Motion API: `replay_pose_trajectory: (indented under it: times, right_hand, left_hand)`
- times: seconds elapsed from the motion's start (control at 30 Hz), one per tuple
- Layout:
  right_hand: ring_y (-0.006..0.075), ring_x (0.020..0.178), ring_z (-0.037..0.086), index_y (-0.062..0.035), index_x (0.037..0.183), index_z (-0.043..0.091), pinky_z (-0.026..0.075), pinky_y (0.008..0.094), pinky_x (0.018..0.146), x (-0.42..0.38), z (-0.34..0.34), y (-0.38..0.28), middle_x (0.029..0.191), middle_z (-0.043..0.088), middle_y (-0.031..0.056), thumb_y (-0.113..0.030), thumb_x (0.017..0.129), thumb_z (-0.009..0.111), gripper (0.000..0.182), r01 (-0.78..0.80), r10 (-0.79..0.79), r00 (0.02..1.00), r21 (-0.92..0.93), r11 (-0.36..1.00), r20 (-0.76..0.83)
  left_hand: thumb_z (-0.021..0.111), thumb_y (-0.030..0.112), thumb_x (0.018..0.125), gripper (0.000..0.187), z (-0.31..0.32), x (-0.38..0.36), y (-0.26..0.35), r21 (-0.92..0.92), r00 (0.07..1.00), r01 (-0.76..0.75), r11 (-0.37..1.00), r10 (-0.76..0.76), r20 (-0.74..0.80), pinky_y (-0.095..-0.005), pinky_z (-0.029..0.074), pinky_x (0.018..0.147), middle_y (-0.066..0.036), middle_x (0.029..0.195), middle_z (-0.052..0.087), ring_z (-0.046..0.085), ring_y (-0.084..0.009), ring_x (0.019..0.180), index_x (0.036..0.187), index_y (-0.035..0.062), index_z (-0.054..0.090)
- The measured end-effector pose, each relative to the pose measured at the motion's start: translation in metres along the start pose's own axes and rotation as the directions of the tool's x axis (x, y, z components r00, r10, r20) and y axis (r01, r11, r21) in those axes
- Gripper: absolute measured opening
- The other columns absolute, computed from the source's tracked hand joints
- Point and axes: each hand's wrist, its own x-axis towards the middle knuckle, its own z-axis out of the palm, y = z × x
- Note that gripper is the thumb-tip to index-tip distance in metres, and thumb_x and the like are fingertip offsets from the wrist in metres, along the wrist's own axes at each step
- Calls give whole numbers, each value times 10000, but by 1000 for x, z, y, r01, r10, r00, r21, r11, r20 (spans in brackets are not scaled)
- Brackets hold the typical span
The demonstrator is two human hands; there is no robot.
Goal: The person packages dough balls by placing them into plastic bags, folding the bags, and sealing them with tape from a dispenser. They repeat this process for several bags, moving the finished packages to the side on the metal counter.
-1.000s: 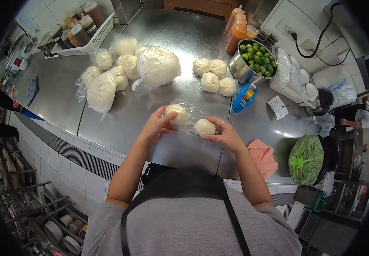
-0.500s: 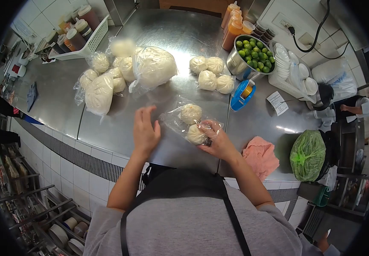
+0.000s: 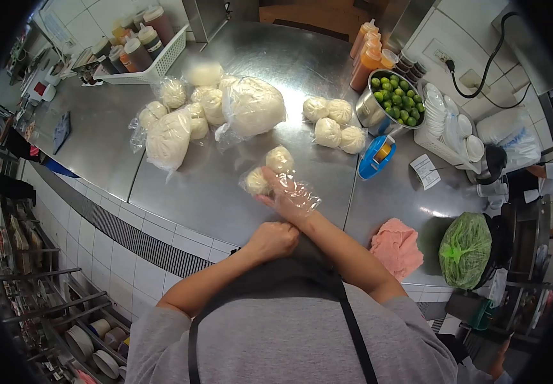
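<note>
On the left of the bench, a white basket holds sauce bottles; just nearer is a cluster of bagged buns, a large bag at its right. Closer to the person, a near bun sits at the left of the right hand, whose grip is clamped on it; a far bun sits just beyond that grip. Their clear bag trails over the hand toward the wrist. Below, the left hand is folded into a fist, its grip together, beside the right forearm; I cannot tell whether they touch. Farther right lie four wrapped buns, a blue dispenser, a metal container of green citrus and a pink cloth.
</note>
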Motion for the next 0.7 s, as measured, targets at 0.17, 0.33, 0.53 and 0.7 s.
replay_pose_trajectory:
  times: [0.17,0.33,0.53,0.7]
  right_hand:
    - [350,726,620,-110,1262,442,509,405,650,15,-3,-11,927,627,165,-338,769,659,584,44,-50,994,56,997,98]
    - [317,753,610,-64,1252,445,503,376,667,-24,-8,24,918,605,159,-215,795,644,520,220,-208,973,142,965,-98]
    - [227,735,627,21,1199,494,504,310,633,-9,-13,1,921,608,155,-162,806,643,458,-210,316,943,552,807,-105]
    - [233,731,632,32,1201,495,500,311,671,-2,-15,10,923,621,172,-207,804,654,490,-128,218,943,332,935,-250]
  left_hand:
    - [601,164,739,148,-15,-8,-2,-5,998,64,998,-64,-10,-363,481,491,-90,613,581,593,-251,543,657,47,562]
    - [562,125,771,94,-52,9,-15,-219,911,23,975,-110,-397,-374,470,624,-112,720,564,563,-288,667,730,40,561]
    - [560,213,842,307,-59,85,-118,-504,810,516,693,-586,24,-354,464,763,-141,934,618,602,-273,827,1054,-9,568]
    - [567,220,857,333,-55,103,-122,-778,672,626,56,-544,502,-320,497,719,-140,934,625,613,-213,840,1020,-70,570]
